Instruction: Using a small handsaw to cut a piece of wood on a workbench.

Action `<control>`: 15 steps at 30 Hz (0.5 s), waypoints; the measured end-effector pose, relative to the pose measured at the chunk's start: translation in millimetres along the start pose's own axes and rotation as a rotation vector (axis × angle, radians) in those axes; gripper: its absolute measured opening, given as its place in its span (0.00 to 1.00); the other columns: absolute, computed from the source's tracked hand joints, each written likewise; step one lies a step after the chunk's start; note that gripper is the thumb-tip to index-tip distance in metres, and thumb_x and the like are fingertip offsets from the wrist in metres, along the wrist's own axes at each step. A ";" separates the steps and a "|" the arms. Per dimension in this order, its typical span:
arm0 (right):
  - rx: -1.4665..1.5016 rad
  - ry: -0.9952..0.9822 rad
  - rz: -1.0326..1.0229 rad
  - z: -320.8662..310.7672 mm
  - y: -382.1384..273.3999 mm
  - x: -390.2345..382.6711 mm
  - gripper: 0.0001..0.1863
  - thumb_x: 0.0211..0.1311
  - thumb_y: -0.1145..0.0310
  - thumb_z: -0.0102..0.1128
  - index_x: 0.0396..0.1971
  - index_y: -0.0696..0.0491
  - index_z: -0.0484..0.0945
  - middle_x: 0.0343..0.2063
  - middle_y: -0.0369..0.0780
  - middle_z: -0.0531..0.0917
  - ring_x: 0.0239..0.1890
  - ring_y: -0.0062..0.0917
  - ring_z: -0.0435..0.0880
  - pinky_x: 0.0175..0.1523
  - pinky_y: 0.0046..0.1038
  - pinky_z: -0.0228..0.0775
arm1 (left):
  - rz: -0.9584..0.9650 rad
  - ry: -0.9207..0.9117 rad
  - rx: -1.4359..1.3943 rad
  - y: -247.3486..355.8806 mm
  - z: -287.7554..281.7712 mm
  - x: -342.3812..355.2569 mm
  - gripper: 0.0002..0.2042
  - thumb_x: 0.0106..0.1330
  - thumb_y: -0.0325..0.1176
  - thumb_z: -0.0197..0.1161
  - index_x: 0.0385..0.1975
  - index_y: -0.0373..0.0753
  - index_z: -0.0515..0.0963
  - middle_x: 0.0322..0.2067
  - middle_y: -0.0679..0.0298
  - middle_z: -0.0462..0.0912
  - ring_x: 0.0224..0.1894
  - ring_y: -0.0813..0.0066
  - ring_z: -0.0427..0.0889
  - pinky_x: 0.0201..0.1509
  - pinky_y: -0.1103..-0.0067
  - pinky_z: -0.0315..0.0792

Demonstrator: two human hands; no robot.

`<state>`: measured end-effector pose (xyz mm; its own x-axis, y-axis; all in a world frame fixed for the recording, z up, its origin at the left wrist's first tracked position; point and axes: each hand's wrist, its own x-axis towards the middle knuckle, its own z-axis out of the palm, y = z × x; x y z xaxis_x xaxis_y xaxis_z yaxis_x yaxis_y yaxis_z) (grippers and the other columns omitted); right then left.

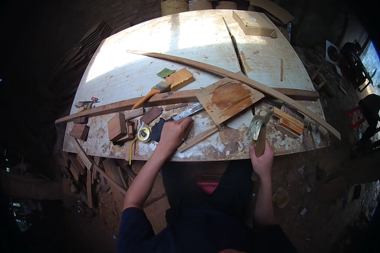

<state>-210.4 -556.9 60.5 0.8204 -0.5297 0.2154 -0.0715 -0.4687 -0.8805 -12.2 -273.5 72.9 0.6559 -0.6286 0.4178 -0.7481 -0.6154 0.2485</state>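
My right hand [261, 159] grips the wooden handle of a hammer [257, 124], its metal head raised at the bench's front. My left hand [175, 131] is closed at the near left end of a short wood strip [202, 137]; a small, thin nail-like piece shows by its fingers, but what they hold is unclear. Beside it lie a dark cloth [156, 130], a yellow tape measure [144, 134] and a metal blade [188, 111]. A square wooden board [230, 99] with a stained middle lies beyond, near a long thin lath [177, 61].
The pale worn worktable [114, 71] carries a long batten [80, 116], a brush [152, 93], a foam-like block [179, 79], wood blocks [117, 125] and a cardboard box [252, 26]. Scrap wood [88, 177] piles below left; a dark figure or object [369, 116] stands at far right.
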 end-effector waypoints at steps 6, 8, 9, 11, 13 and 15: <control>-0.002 -0.001 -0.017 -0.3 0.0 0.9 0.15 0.60 0.69 0.68 0.45 0.57 0.78 0.29 0.46 0.83 0.34 0.38 0.85 0.43 0.36 0.76 | -0.034 0.004 -0.002 0.3 1.2 2.2 0.06 0.64 0.32 0.67 0.38 0.41 0.84 0.31 0.56 0.87 0.29 0.56 0.87 0.32 0.67 0.80; -0.001 -0.005 -0.026 -0.6 1.4 0.9 0.15 0.60 0.70 0.68 0.45 0.57 0.78 0.29 0.46 0.83 0.33 0.38 0.85 0.43 0.36 0.76 | -0.035 0.001 0.010 0.2 2.2 2.9 0.06 0.64 0.33 0.67 0.37 0.41 0.84 0.31 0.56 0.87 0.30 0.56 0.87 0.32 0.67 0.80; -0.001 -0.004 -0.027 -0.6 1.4 0.9 0.15 0.60 0.70 0.68 0.45 0.57 0.78 0.29 0.46 0.83 0.33 0.38 0.85 0.43 0.36 0.76 | -0.040 0.005 0.015 0.0 3.0 3.3 0.06 0.64 0.33 0.68 0.37 0.41 0.84 0.31 0.56 0.87 0.30 0.56 0.87 0.32 0.67 0.80; -0.011 -0.002 -0.017 -0.6 1.6 0.3 0.16 0.60 0.69 0.68 0.45 0.57 0.78 0.29 0.47 0.83 0.34 0.39 0.85 0.43 0.36 0.76 | -0.044 0.010 0.021 0.3 3.7 3.5 0.06 0.64 0.33 0.68 0.37 0.41 0.84 0.31 0.56 0.87 0.30 0.56 0.87 0.32 0.67 0.80; -0.005 -0.001 -0.024 -0.2 2.8 0.3 0.16 0.60 0.69 0.68 0.46 0.57 0.78 0.30 0.47 0.83 0.34 0.40 0.85 0.43 0.36 0.76 | -0.042 0.006 0.028 -0.4 3.7 3.4 0.06 0.64 0.33 0.68 0.37 0.41 0.84 0.31 0.57 0.87 0.29 0.56 0.87 0.32 0.67 0.80; 0.001 -0.003 -0.030 0.6 3.0 0.5 0.16 0.60 0.69 0.68 0.46 0.57 0.78 0.30 0.47 0.83 0.35 0.40 0.85 0.44 0.37 0.76 | -0.042 0.018 0.010 -1.7 4.0 1.1 0.05 0.64 0.33 0.68 0.37 0.41 0.84 0.31 0.57 0.87 0.29 0.56 0.87 0.32 0.68 0.80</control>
<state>-209.9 -558.2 57.7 0.8239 -0.5131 0.2407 -0.0457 -0.4835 -0.8742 -9.9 -275.1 69.4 0.6848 -0.5936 0.4227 -0.7187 -0.6459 0.2573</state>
